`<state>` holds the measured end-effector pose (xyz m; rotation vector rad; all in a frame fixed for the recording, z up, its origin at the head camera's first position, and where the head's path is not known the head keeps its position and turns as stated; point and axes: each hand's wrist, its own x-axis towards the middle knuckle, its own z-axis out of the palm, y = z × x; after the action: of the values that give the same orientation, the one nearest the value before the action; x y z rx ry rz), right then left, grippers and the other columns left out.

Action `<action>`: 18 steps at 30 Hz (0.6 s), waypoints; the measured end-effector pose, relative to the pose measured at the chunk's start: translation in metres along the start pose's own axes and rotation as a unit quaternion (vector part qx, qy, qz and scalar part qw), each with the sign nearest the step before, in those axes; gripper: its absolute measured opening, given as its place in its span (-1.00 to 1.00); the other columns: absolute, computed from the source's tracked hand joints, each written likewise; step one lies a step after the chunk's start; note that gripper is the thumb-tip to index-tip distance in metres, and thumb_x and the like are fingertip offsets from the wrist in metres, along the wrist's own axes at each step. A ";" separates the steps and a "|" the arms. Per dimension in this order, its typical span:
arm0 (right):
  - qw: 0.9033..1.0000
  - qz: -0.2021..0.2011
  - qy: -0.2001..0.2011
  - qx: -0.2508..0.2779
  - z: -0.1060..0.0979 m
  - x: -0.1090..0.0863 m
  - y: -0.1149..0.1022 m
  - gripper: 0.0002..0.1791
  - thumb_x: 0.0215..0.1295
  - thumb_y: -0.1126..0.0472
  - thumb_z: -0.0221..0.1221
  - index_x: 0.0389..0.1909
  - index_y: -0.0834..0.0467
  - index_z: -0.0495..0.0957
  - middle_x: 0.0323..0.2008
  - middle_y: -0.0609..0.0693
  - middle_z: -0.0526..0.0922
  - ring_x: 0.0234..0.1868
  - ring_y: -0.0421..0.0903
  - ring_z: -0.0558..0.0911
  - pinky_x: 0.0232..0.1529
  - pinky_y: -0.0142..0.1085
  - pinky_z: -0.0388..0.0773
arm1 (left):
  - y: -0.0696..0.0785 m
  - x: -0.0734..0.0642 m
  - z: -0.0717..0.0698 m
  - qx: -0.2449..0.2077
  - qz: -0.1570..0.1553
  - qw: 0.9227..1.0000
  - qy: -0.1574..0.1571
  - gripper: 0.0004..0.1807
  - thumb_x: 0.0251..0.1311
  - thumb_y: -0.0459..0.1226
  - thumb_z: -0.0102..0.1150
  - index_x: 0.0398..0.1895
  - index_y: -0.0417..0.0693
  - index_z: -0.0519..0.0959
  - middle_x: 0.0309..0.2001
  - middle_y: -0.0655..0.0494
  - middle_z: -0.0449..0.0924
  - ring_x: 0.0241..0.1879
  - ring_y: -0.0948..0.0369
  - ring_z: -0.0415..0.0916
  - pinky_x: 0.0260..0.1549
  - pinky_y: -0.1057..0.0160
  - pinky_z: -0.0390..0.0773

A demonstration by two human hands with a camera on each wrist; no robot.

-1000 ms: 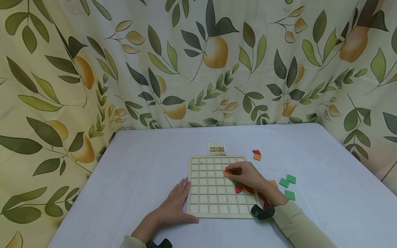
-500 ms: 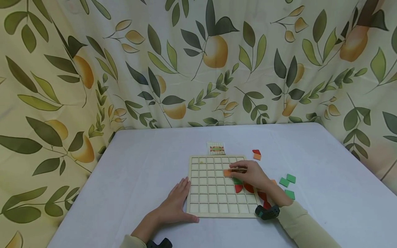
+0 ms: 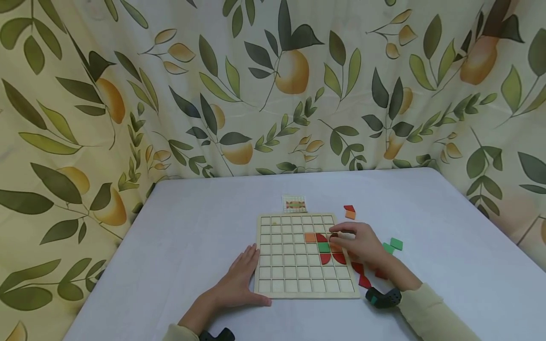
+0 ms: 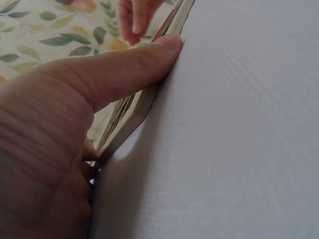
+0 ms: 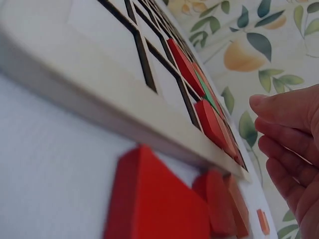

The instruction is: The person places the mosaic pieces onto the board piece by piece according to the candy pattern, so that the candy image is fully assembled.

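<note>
My left hand lies with straight fingers along the left edge of a grid board. In the left wrist view its thumb stretches along the board's front edge. Over the board's right side hovers my right hand, fingers loosely bent; the right wrist view shows nothing between thumb and fingers. Set in the grid are an orange square tile, a green square tile and several rounded red tiles. The right hand partly covers the tiles at the right edge.
A pattern card lies behind the board. To its right are a red tile and an orange tile. Green tiles and red tiles lie loose right of the board. A patterned curtain hangs behind the table.
My right hand has drawn back to the right from the orange tile, uncovering it and a red tile beside it. The left hand stays in place.
</note>
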<state>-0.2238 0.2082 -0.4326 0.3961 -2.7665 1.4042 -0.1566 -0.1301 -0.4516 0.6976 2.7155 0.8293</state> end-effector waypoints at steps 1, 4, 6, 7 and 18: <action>1.000 -0.001 0.002 0.000 -0.002 -0.001 0.001 -0.69 0.09 0.12 0.31 -0.13 0.13 0.64 -0.07 0.02 0.59 0.09 0.06 0.41 0.03 0.09 0.37 | 0.000 0.000 0.000 -0.002 -0.001 1.000 0.000 0.35 -0.29 0.38 0.21 0.42 -0.25 -0.15 0.44 -0.06 -0.29 0.40 0.13 -0.41 0.30 0.01 -0.22; 1.000 0.007 0.008 -0.015 -0.008 -0.007 0.004 -0.66 0.11 0.10 0.29 -0.10 0.14 0.63 -0.05 0.06 0.58 0.10 0.10 0.40 -0.01 0.08 0.41 | 0.001 0.000 -0.001 -0.001 -0.003 1.000 -0.002 0.35 -0.29 0.38 0.22 0.42 -0.24 -0.14 0.44 -0.05 -0.29 0.40 0.13 -0.42 0.30 0.02 -0.22; 1.000 0.012 0.012 -0.024 -0.012 -0.010 0.008 -0.65 0.11 0.07 0.29 -0.10 0.14 0.62 -0.04 0.09 0.57 0.10 0.11 0.40 -0.04 0.06 0.45 | 0.001 0.001 -0.001 0.000 -0.004 1.000 -0.002 0.34 -0.29 0.37 0.22 0.42 -0.24 -0.14 0.44 -0.05 -0.29 0.40 0.13 -0.42 0.30 0.03 -0.22; 0.999 0.014 0.013 -0.028 -0.013 -0.012 0.010 -0.65 0.12 0.06 0.28 -0.10 0.14 0.62 -0.03 0.10 0.57 0.09 0.11 0.41 -0.05 0.05 0.46 | 0.001 0.001 -0.001 0.000 -0.006 1.000 -0.003 0.34 -0.29 0.38 0.22 0.42 -0.23 -0.14 0.44 -0.04 -0.29 0.40 0.14 -0.42 0.30 0.04 -0.23; 0.998 0.021 0.033 -0.053 -0.029 -0.029 0.010 -0.64 0.13 0.08 0.28 -0.09 0.18 0.61 -0.03 0.16 0.56 0.08 0.15 0.39 -0.13 -0.01 0.53 | 0.001 0.001 0.000 -0.002 -0.006 1.000 -0.002 0.36 -0.31 0.38 0.22 0.42 -0.24 -0.14 0.44 -0.04 -0.28 0.40 0.14 -0.42 0.30 0.03 -0.23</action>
<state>-0.2012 0.2433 -0.4269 0.2864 -2.7961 1.2481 -0.1573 -0.1292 -0.4510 0.6798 2.7112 0.8285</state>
